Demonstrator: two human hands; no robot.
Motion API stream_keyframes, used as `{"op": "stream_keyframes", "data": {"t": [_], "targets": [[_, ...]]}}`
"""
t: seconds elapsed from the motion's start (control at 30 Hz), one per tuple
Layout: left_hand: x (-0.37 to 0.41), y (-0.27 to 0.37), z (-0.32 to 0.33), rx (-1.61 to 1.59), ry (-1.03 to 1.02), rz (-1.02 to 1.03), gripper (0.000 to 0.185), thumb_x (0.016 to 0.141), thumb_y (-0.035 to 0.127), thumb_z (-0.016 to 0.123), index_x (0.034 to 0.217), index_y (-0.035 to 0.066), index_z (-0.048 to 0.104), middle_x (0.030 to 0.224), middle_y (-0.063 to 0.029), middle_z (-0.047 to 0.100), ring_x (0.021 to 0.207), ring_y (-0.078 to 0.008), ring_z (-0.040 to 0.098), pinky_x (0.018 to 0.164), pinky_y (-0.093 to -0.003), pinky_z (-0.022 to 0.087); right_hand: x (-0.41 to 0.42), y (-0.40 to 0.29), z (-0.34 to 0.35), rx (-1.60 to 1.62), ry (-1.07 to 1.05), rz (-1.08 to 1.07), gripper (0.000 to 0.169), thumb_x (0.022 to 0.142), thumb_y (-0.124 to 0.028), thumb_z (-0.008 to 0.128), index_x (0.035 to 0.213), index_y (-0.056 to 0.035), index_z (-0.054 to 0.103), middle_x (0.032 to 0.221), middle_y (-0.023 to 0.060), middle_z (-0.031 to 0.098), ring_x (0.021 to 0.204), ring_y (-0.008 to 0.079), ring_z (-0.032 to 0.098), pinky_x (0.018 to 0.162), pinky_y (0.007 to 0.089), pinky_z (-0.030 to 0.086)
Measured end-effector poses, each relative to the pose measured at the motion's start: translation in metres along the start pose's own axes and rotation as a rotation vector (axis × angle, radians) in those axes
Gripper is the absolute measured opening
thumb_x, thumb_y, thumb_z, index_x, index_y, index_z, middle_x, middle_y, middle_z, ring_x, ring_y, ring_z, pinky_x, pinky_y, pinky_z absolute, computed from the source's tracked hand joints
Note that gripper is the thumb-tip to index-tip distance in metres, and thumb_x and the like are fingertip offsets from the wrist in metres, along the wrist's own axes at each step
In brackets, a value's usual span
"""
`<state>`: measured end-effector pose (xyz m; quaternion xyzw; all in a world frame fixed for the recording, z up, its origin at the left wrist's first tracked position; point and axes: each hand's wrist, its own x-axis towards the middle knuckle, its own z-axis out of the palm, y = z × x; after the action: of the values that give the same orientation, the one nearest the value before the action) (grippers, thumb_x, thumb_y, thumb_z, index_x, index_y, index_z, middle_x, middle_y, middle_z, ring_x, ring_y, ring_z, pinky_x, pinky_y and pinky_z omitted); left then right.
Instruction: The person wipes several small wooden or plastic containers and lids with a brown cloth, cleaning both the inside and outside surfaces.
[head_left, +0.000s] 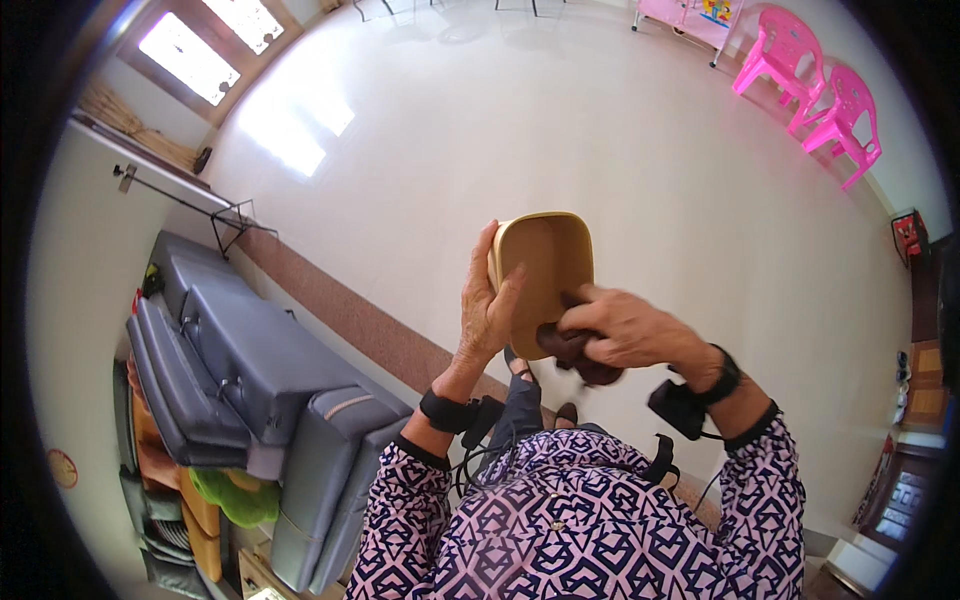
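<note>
A yellowish, rounded rectangular container (546, 255) is held up in front of me, its open top tilted towards the camera. My left hand (487, 300) grips its left wall, the thumb over the rim and the fingers along the outside. In my right hand (634, 326) is a bunched dark brown cloth (581, 352), slightly blurred. The cloth lies at the container's lower right rim, partly inside the opening. Some of it hangs below my fingers. The container's inside shows no other object.
Grey folding mattresses (277, 360) are stacked at the left, beside a green cushion (240, 495). A black metal stand (236, 221) rises behind them. Pink plastic chairs (784, 56) line the far right wall, near a pink wheeled cart (690, 22). Pale floor (450, 150) stretches ahead.
</note>
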<state>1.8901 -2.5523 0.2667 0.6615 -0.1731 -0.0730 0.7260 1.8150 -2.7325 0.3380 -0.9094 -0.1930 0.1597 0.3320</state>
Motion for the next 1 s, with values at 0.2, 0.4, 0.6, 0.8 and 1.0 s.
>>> {"op": "stream_keyframes", "data": {"t": [0.2,0.4,0.6,0.8,1.0], "targets": [[0.12,0.037,-0.01,0.31,-0.022,0.185,0.072,0.072,0.022,0.066,0.135,0.006,0.034,0.129,-0.0216,0.043,0.111,-0.0366,0.048,0.092,-0.0427,0.042,0.078,-0.042,-0.125,-0.226,0.812,-0.114,0.037,0.069,-0.006,0.064,0.106,-0.0098,0.06,0.095,0.0157,0.05,0.085,0.0326,0.055,0.07,0.0371,0.05],[0.224,0.092,-0.003,0.577,-0.027,0.375,0.085,0.065,0.024,0.075,0.135,0.004,0.032,0.104,-0.0172,0.05,0.089,-0.0345,0.051,0.075,-0.0436,0.044,0.156,-0.03,-0.197,-0.593,0.763,-0.011,0.032,0.071,-0.008,0.063,0.102,-0.0098,0.064,0.092,0.0114,0.052,0.087,0.0277,0.054,0.067,0.0346,0.052],[0.274,0.071,-0.003,0.798,-0.047,0.417,0.087,0.062,0.017,0.072,0.136,0.002,0.029,0.103,-0.0135,0.05,0.093,-0.0305,0.05,0.076,-0.0405,0.042,0.195,-0.005,-0.22,-0.794,0.684,0.092,0.021,0.074,-0.01,0.057,0.094,-0.0113,0.063,0.089,0.0095,0.052,0.08,0.0263,0.054,0.065,0.0368,0.05],[0.291,0.069,-0.021,0.832,-0.09,0.419,0.087,0.058,0.015,0.072,0.133,0.001,0.032,0.106,-0.0132,0.05,0.097,-0.0319,0.048,0.08,-0.0409,0.038,0.22,0.017,-0.232,-0.325,0.613,0.143,0.036,0.072,-0.009,0.055,0.108,-0.0081,0.06,0.098,0.0137,0.053,0.09,0.0318,0.056,0.074,0.0386,0.051],[0.303,0.074,-0.02,0.944,-0.028,0.445,0.081,0.058,0.015,0.072,0.13,0.002,0.037,0.103,-0.0134,0.05,0.095,-0.0318,0.048,0.083,-0.0421,0.038,0.239,0.089,-0.254,-0.036,0.486,0.146,0.045,0.07,-0.009,0.053,0.115,-0.0109,0.056,0.1,0.0208,0.051,0.09,0.0376,0.055,0.081,0.0424,0.048]]}}
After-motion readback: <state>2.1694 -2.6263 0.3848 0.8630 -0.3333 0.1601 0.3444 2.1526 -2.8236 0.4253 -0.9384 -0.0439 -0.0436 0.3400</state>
